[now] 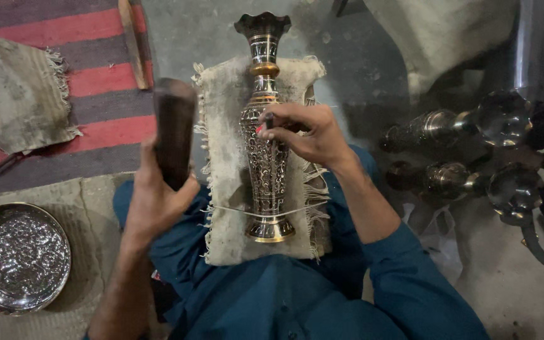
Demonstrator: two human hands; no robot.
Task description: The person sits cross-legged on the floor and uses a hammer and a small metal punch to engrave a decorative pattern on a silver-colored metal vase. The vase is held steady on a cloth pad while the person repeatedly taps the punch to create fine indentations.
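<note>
An engraved brass vase (pixel 264 170) lies lengthwise on a frayed beige cloth pad (pixel 225 157) across my lap, its flared mouth pointing away from me. A thin cord runs over its foot. My right hand (pixel 306 133) pinches a small dark chisel (pixel 269 121) held against the vase's body. My left hand (pixel 152 195) grips a dark wooden mallet (pixel 172 129), raised upright to the left of the vase.
An embossed round metal tray (pixel 17 257) lies at the lower left. A grey cloth (pixel 20 91) rests on a red-and-grey striped rug (pixel 96 75). Several dark metal vases (pixel 448 157) lie on the concrete floor at the right.
</note>
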